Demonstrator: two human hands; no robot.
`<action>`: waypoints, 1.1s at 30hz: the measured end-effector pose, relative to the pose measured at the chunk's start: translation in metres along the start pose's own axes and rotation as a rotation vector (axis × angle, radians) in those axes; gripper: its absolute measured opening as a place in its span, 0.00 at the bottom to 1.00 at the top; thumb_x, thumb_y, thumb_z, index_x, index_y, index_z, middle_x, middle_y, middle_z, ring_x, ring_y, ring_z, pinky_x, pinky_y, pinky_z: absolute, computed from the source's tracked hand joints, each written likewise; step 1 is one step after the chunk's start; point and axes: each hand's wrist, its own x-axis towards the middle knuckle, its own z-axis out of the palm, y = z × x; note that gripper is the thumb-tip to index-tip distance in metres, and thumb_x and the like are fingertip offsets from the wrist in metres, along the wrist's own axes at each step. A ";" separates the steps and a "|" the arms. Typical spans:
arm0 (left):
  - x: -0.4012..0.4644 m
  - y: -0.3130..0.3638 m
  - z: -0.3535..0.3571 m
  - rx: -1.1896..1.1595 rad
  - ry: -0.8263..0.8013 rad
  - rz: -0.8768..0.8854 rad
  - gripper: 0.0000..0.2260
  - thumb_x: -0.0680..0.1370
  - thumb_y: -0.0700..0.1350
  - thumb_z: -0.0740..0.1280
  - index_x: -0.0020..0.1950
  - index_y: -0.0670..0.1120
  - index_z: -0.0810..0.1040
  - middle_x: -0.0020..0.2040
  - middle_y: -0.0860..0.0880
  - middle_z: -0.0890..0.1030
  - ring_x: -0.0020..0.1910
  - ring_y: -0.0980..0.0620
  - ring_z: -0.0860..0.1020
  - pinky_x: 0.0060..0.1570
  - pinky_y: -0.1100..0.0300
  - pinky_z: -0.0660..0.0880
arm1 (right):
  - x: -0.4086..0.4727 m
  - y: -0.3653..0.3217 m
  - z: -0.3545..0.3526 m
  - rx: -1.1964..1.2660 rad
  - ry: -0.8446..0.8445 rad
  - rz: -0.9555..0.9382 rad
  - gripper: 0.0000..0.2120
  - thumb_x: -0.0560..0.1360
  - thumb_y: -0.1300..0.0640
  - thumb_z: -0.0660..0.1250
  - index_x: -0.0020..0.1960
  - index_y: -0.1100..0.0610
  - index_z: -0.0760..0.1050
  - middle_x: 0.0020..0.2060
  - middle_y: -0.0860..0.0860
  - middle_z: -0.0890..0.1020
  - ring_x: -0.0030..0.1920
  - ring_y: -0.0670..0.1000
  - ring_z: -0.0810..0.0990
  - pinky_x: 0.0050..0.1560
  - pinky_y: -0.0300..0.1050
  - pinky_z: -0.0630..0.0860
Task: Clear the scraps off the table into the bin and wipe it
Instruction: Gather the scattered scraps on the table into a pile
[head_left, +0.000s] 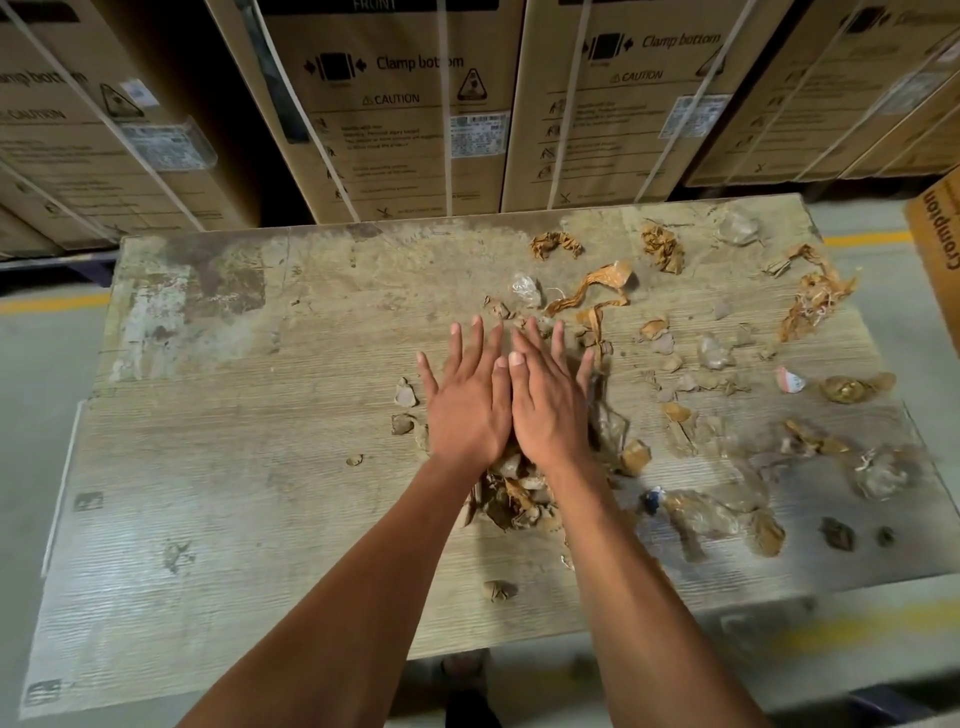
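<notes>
Scraps: crumpled brown tape, bits of clear plastic and paper lie scattered over the right half of the bench; one gathered heap (514, 499) sits at lower centre of the frame, between the two wrists.
Loose strips: a long twisted tape strip (592, 296) lies just above the fingertips; more tangles (815, 301) lie toward the right edge.
Left hand (467, 410): flat, fingers straight and spread, palm down on the bench, holding nothing.
Right hand (550, 410): flat likewise, fingers straight, touching the left hand along the thumb side, its outer edge against scraps.
Step in hand: as I judge it, raking scraps into one heap.
Doing it well: keep both palms low and joined so small bits do not slip between them; draw toward the near edge in slow strokes; go back for the strays (498, 590) and the far right pieces.
Bench (234, 415): worn, stained wood; left half carries almost nothing.
Bin: not in view.
Cloth: none visible.
Surroundings: strapped cardboard boxes (395, 104) stand behind the bench, across the top of the frame.
</notes>
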 end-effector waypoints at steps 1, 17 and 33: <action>0.002 -0.003 0.004 0.053 -0.008 0.008 0.30 0.88 0.61 0.36 0.90 0.57 0.50 0.90 0.56 0.47 0.88 0.54 0.40 0.85 0.40 0.34 | -0.001 0.005 0.004 -0.060 -0.013 0.002 0.35 0.86 0.38 0.34 0.87 0.48 0.58 0.87 0.44 0.54 0.87 0.48 0.39 0.84 0.63 0.31; 0.016 -0.022 0.008 0.043 -0.120 -0.041 0.30 0.87 0.59 0.41 0.90 0.53 0.54 0.90 0.53 0.50 0.89 0.51 0.45 0.86 0.40 0.44 | 0.005 0.022 0.041 -0.249 0.048 0.052 0.26 0.89 0.41 0.43 0.85 0.39 0.59 0.85 0.38 0.59 0.87 0.48 0.51 0.86 0.62 0.49; -0.032 -0.050 0.007 -0.162 0.236 -0.215 0.30 0.89 0.63 0.45 0.79 0.49 0.74 0.79 0.49 0.76 0.82 0.48 0.69 0.84 0.45 0.59 | 0.005 0.027 0.046 -0.180 0.111 0.019 0.27 0.88 0.39 0.43 0.83 0.40 0.66 0.82 0.41 0.68 0.85 0.51 0.61 0.83 0.64 0.58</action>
